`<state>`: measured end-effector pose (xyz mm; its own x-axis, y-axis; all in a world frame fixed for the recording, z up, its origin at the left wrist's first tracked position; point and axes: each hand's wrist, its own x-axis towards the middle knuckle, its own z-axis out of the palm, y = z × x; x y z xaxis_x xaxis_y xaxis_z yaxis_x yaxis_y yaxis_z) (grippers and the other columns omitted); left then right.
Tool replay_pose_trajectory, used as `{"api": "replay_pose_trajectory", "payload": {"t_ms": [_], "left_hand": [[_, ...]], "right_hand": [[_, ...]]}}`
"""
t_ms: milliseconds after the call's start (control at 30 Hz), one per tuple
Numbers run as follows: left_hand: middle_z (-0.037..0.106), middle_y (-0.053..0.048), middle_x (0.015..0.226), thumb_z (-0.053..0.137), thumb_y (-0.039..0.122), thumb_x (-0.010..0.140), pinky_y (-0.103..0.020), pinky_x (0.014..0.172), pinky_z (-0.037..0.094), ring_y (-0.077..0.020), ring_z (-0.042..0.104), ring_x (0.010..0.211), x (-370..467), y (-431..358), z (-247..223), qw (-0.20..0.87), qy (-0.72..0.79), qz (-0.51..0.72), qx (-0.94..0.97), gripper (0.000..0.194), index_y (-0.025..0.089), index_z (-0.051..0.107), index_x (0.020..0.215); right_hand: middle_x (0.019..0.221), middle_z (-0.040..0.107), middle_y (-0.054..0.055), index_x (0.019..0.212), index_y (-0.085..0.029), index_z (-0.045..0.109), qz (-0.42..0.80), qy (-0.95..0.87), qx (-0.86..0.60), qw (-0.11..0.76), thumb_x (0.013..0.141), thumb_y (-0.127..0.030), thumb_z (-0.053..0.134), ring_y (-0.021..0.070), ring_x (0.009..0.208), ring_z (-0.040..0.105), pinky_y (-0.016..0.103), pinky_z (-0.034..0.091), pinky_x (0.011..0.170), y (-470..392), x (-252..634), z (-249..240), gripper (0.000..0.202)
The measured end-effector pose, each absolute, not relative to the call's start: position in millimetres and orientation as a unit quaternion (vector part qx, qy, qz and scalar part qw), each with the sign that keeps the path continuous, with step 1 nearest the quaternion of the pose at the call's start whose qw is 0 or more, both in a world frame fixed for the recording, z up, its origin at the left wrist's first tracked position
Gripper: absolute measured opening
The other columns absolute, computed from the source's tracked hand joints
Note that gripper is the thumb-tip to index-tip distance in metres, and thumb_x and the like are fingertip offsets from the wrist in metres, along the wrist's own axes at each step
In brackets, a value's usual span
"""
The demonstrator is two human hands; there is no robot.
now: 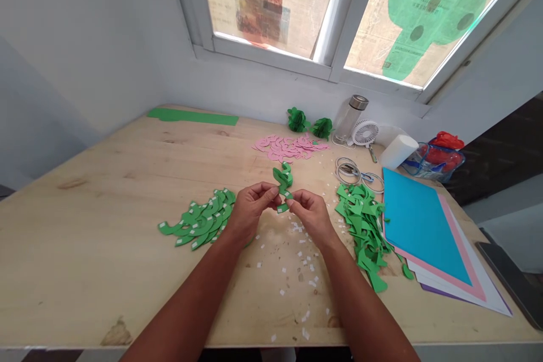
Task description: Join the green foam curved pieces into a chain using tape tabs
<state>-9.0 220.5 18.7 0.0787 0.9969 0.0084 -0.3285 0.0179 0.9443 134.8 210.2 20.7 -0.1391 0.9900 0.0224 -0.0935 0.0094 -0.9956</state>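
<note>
Between my two hands, just above the table, is a curled green paper cutout [283,180] with small white tabs on it. My left hand [255,202] pinches its left side between thumb and fingers. Fingers of my right hand [310,209] are closed on its lower right end, by a white tab. Left of my left hand lies an overlapping pile of curved green cutouts [199,219], many bearing white squares. Tiny white paper bits [303,257] are strewn on the wood between my forearms.
Right of my hands are green paper scraps [365,226], scissors [350,171] and coloured sheets [424,226]. Pink cutouts [288,147], folded green paper shapes [297,120], a bottle [350,119], a small fan [365,133] and a white roll [399,151] stand or lie towards the wall.
</note>
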Motion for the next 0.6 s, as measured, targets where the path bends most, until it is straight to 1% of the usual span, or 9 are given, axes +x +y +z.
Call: {"api": "replay_pose_trajectory", "payload": {"t_ms": [133, 267, 433, 600], "left_hand": [[0.066, -0.004, 0.069, 0.071, 0.037, 0.067, -0.027, 0.061, 0.049, -0.0162, 0.06, 0.066, -5.1, 220.2, 18.0, 0.589, 0.415, 0.54, 0.436, 0.024, 0.016, 0.068, 0.08], [0.067, -0.005, 0.074, 0.071, 0.035, 0.067, -0.025, 0.059, 0.048, -0.0155, 0.058, 0.066, -1.4, 217.6, 18.1, 0.593, 0.406, 0.494, 0.49, 0.021, 0.016, 0.068, 0.077], [0.064, -0.001, 0.066, 0.072, 0.029, 0.066, -0.024, 0.055, 0.046, -0.0123, 0.056, 0.057, 0.5, 215.0, 17.5, 0.594, 0.399, 0.484, 0.503, 0.023, 0.017, 0.067, 0.085], [0.062, -0.001, 0.062, 0.071, 0.029, 0.067, -0.026, 0.056, 0.047, -0.0133, 0.057, 0.057, -1.4, 215.3, 17.6, 0.619, 0.375, 0.494, 0.482, 0.025, 0.016, 0.067, 0.087]], "right_hand": [[0.059, 0.058, -0.001, 0.069, -0.017, 0.062, 0.52, -0.5, -0.465, 0.513, 0.068, -0.037, 0.067, 0.0106, 0.054, 0.047, 0.022, 0.034, 0.049, 211.9, 135.5, 15.8, 0.02], [0.059, 0.057, -0.001, 0.068, -0.016, 0.061, 0.485, -0.505, -0.483, 0.526, 0.069, -0.035, 0.064, 0.0101, 0.052, 0.046, 0.021, 0.034, 0.048, 213.3, 135.2, 10.9, 0.019], [0.057, 0.055, -0.002, 0.069, -0.017, 0.061, 0.459, -0.502, -0.493, 0.543, 0.071, -0.035, 0.062, 0.0106, 0.053, 0.045, 0.022, 0.035, 0.05, 214.0, 134.3, 9.6, 0.018], [0.059, 0.056, -0.002, 0.07, -0.017, 0.062, 0.477, -0.494, -0.474, 0.551, 0.071, -0.038, 0.063, 0.0115, 0.056, 0.047, 0.024, 0.037, 0.053, 212.1, 134.8, 14.1, 0.021]]}}
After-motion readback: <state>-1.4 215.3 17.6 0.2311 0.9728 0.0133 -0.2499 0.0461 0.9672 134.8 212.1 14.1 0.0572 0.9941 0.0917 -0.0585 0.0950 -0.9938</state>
